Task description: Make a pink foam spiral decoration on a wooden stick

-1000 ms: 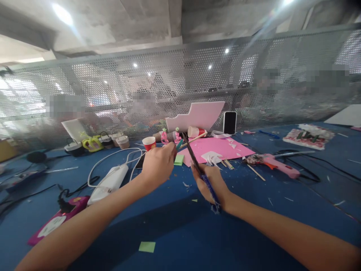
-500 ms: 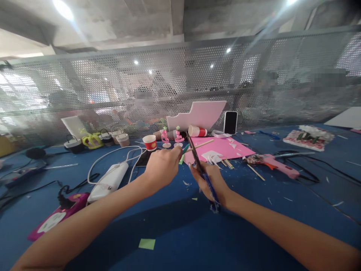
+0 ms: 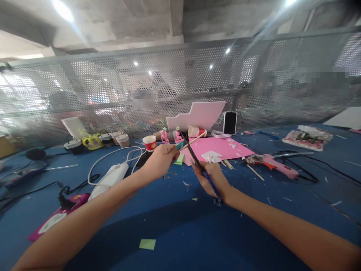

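My left hand [image 3: 161, 160] is closed in a pinch on a thin wooden stick [image 3: 194, 140] with a teal piece at its near end, held above the blue table [image 3: 180, 233]. My right hand [image 3: 212, 180] is closed round the blue handles of a pair of scissors [image 3: 197, 162]. The dark blades point up and away and meet the stick just beyond my left fingertips. Both forearms reach in from the bottom corners.
A pink sheet [image 3: 220, 147] with white cut-outs lies behind the hands. A pink glue gun [image 3: 272, 162] is at the right, a white charger with cable [image 3: 111, 178] at the left, a red paper cup [image 3: 149, 142] behind, and a green scrap [image 3: 147, 244] near me. A perforated metal screen [image 3: 180, 86] closes off the back.
Both hands have shifted slightly back and forth over the table. The scissor blades stay against the stick. Small specks now lie on the table under my left hand.
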`<state>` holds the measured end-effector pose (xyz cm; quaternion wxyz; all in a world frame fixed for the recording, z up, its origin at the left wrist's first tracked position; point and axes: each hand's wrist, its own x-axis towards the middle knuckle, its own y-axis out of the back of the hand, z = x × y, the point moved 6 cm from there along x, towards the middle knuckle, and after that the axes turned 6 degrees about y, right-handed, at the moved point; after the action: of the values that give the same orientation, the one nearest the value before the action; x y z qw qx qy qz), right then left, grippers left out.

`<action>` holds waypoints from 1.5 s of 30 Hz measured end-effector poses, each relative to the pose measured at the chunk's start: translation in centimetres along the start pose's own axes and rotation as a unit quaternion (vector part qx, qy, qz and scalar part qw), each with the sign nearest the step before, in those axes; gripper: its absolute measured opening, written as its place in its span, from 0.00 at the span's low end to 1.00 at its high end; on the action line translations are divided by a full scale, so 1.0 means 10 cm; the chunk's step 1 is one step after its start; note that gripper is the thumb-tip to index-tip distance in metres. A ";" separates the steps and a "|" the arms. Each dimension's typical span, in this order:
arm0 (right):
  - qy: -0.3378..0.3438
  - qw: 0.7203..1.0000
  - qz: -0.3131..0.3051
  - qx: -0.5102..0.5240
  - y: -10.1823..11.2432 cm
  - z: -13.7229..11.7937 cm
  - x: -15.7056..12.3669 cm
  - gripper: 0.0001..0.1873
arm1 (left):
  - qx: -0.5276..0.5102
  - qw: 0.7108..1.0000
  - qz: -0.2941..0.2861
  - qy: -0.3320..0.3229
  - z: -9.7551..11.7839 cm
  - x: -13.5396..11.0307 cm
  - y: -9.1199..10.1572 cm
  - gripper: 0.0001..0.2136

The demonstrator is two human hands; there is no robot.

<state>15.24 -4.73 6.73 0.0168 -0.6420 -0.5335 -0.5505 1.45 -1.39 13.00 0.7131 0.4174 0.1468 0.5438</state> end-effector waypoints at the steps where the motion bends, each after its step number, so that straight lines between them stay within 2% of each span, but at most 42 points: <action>1: 0.002 1.000 0.001 -0.002 0.00 0.00 0.00 0.19 | -0.010 1.000 -0.013 0.004 -0.01 0.01 -0.02 0.17; 2: -0.001 1.000 0.000 -0.002 0.00 0.01 0.00 0.19 | 0.002 1.000 -0.012 0.000 -0.01 0.01 -0.02 0.17; 4: -0.010 1.000 -0.003 0.000 -0.02 0.02 -0.01 0.19 | 0.091 0.995 0.038 -0.022 0.03 -0.03 0.00 0.16; 7: -0.015 1.000 0.006 0.014 -0.03 0.01 -0.03 0.17 | 0.290 0.948 0.126 -0.044 0.12 -0.16 -0.04 0.11; 9: -0.012 0.999 0.020 0.029 -0.03 -0.01 -0.04 0.15 | 0.369 0.919 0.127 -0.046 0.16 -0.24 -0.12 0.12; 11: -0.008 0.999 0.024 0.042 -0.02 -0.01 -0.05 0.13 | 0.402 0.907 0.117 -0.049 0.17 -0.29 -0.18 0.13; 15: 0.005 0.999 0.000 0.036 -0.02 0.02 -0.03 0.16 | 0.394 0.910 0.122 -0.049 0.17 -0.24 -0.15 0.13; 19: 0.010 1.000 0.005 -0.020 -0.01 0.09 0.01 0.19 | 0.319 0.938 0.126 -0.059 0.14 -0.12 -0.06 0.14; 23: 0.002 1.000 -0.009 -0.028 -0.03 0.12 0.02 0.20 | 0.260 0.958 0.112 -0.044 0.09 -0.07 -0.05 0.15; 27: -0.009 1.000 -0.012 -0.019 -0.04 0.12 -0.01 0.17 | 0.313 0.940 0.126 -0.047 0.09 -0.12 -0.10 0.13; 30: -0.008 1.000 0.002 -0.007 -0.03 0.10 -0.02 0.16 | 0.351 0.928 0.113 -0.059 0.09 -0.15 -0.17 0.13; 33: 0.000 1.000 -0.008 -0.006 -0.02 0.10 0.00 0.18 | 0.361 0.924 0.106 -0.064 0.06 -0.13 -0.19 0.14; 38: 0.006 0.999 -0.018 -0.028 -0.03 0.14 0.04 0.19 | 0.363 0.922 0.124 -0.055 0.04 -0.08 -0.12 0.14; 45: -0.017 1.000 -0.017 0.019 -0.05 0.13 0.02 0.17 | 0.375 0.919 0.116 -0.034 0.08 -0.13 -0.13 0.13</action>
<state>15.73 -3.58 6.10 0.0102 -0.6418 -0.5546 -0.5296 2.36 -2.96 12.20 0.4413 0.6862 0.2664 0.5133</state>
